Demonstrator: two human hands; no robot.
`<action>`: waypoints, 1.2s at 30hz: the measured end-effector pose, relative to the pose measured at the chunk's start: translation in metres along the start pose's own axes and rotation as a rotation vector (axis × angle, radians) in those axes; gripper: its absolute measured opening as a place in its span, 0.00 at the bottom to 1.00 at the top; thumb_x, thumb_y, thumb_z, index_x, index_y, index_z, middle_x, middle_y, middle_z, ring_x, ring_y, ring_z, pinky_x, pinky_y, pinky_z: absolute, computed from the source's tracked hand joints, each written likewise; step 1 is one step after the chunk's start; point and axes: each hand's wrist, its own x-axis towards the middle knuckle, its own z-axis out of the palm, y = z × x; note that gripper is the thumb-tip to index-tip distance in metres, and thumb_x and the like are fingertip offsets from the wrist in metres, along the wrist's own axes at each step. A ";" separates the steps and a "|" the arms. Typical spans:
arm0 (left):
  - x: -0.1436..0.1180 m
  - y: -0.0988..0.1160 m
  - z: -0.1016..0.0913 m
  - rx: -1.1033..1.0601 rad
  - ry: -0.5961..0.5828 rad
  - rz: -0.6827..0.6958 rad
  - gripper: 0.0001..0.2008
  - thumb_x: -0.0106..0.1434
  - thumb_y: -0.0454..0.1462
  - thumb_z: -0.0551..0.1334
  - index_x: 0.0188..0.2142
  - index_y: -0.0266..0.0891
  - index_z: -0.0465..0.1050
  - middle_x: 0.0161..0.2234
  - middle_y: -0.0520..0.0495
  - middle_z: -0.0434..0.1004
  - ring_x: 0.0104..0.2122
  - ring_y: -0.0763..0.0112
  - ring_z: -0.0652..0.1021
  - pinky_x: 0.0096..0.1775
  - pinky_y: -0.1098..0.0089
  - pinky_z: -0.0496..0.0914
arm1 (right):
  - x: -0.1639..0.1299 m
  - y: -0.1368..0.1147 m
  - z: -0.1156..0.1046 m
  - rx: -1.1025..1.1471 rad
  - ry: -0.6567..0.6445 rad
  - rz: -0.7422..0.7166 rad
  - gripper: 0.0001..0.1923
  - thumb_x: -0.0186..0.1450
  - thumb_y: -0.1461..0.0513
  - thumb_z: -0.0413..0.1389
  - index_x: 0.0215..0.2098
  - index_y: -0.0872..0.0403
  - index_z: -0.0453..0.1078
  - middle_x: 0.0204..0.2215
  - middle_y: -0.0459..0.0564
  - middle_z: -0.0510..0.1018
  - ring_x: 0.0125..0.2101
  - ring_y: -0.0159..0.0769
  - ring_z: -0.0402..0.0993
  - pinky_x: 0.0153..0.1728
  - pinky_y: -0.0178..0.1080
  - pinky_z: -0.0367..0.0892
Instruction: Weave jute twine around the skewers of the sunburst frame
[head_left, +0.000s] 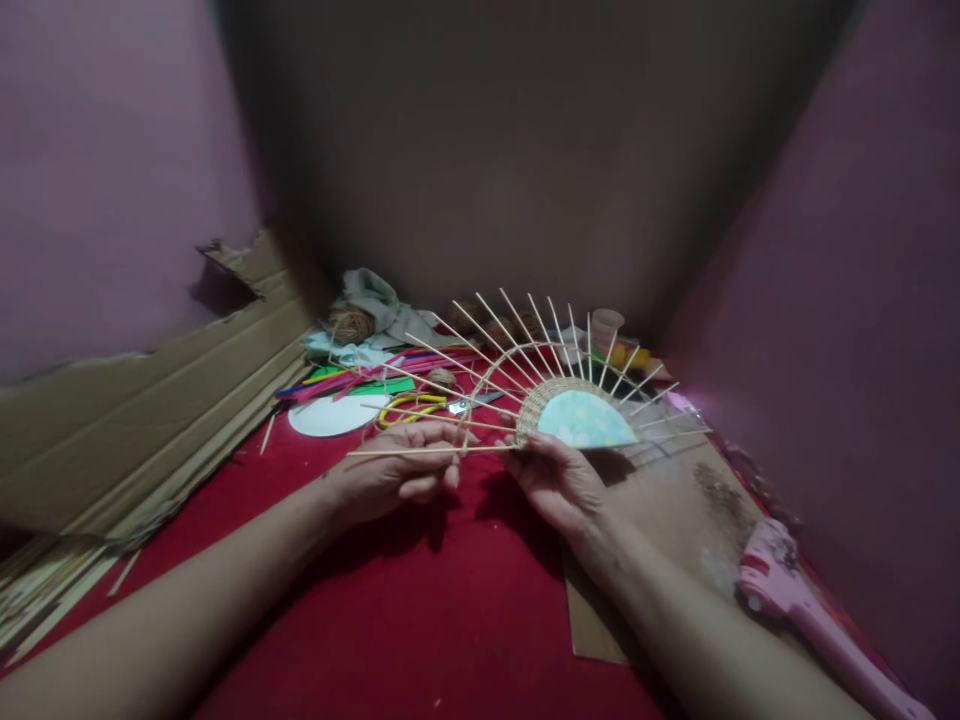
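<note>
A half-round woven fan frame is held up in front of me, with thin sticks spreading from its rim like rays. Pale green patterned fabric covers its middle. A strand of twine arcs across the sticks on the left and top. My right hand is closed on the lower left corner of the woven part. At the left, my left hand is closed around the lowest stick, where the twine meets it; the exact fingertip contact is hard to see.
Yellow-handled scissors, a white oval piece and colored strips lie behind on red cloth. A twine ball sits farther back. Cardboard leans left over sticks; a pink glue gun lies right on a board.
</note>
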 end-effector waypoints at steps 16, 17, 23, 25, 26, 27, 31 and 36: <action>-0.023 0.006 0.022 1.044 0.241 0.232 0.14 0.63 0.44 0.56 0.32 0.38 0.75 0.24 0.50 0.75 0.23 0.74 0.71 0.28 0.74 0.64 | 0.008 -0.004 -0.004 -0.062 0.019 -0.033 0.06 0.52 0.72 0.61 0.24 0.58 0.72 0.23 0.45 0.77 0.31 0.35 0.76 0.50 0.51 0.69; -0.025 0.010 0.019 1.153 0.257 0.304 0.13 0.63 0.43 0.56 0.32 0.38 0.75 0.26 0.49 0.76 0.26 0.73 0.72 0.31 0.73 0.65 | 0.007 -0.004 -0.004 -0.080 0.021 -0.048 0.05 0.52 0.72 0.61 0.23 0.59 0.72 0.22 0.45 0.77 0.30 0.35 0.76 0.49 0.51 0.70; -0.028 0.027 -0.013 1.406 0.421 0.475 0.12 0.62 0.43 0.57 0.34 0.40 0.77 0.31 0.48 0.79 0.30 0.71 0.75 0.34 0.72 0.65 | 0.005 -0.002 -0.003 -0.138 0.008 -0.068 0.03 0.52 0.70 0.63 0.22 0.60 0.74 0.21 0.47 0.78 0.29 0.37 0.77 0.45 0.50 0.73; -0.026 0.028 -0.023 1.445 0.483 0.472 0.12 0.62 0.44 0.58 0.35 0.41 0.77 0.32 0.48 0.79 0.31 0.70 0.75 0.35 0.72 0.65 | 0.004 -0.002 -0.002 -0.147 -0.002 -0.076 0.04 0.51 0.70 0.64 0.22 0.60 0.74 0.21 0.47 0.78 0.29 0.37 0.77 0.45 0.49 0.73; -0.025 0.028 -0.027 1.462 0.510 0.464 0.12 0.61 0.44 0.58 0.35 0.41 0.77 0.32 0.48 0.79 0.31 0.69 0.75 0.36 0.71 0.65 | 0.003 -0.002 -0.001 -0.147 -0.001 -0.079 0.04 0.50 0.71 0.64 0.21 0.59 0.74 0.20 0.47 0.78 0.29 0.37 0.77 0.45 0.49 0.73; -0.024 0.027 -0.030 1.476 0.528 0.450 0.12 0.61 0.45 0.58 0.35 0.42 0.78 0.33 0.48 0.80 0.32 0.69 0.75 0.36 0.71 0.65 | 0.003 -0.002 -0.001 -0.148 0.002 -0.080 0.04 0.50 0.71 0.64 0.21 0.59 0.74 0.20 0.47 0.78 0.28 0.36 0.77 0.45 0.49 0.73; -0.023 0.024 -0.032 1.478 0.558 0.398 0.12 0.61 0.45 0.59 0.36 0.43 0.79 0.35 0.48 0.81 0.33 0.68 0.76 0.38 0.70 0.65 | 0.002 -0.005 -0.002 -0.133 0.004 -0.076 0.04 0.50 0.71 0.63 0.21 0.60 0.74 0.20 0.48 0.79 0.28 0.36 0.77 0.47 0.49 0.72; -0.027 0.030 -0.027 1.272 0.605 0.262 0.13 0.58 0.45 0.61 0.32 0.40 0.80 0.23 0.49 0.76 0.24 0.73 0.71 0.28 0.73 0.62 | 0.000 -0.009 -0.004 -0.104 -0.006 -0.075 0.04 0.52 0.72 0.61 0.21 0.60 0.74 0.21 0.47 0.79 0.27 0.34 0.77 0.47 0.49 0.72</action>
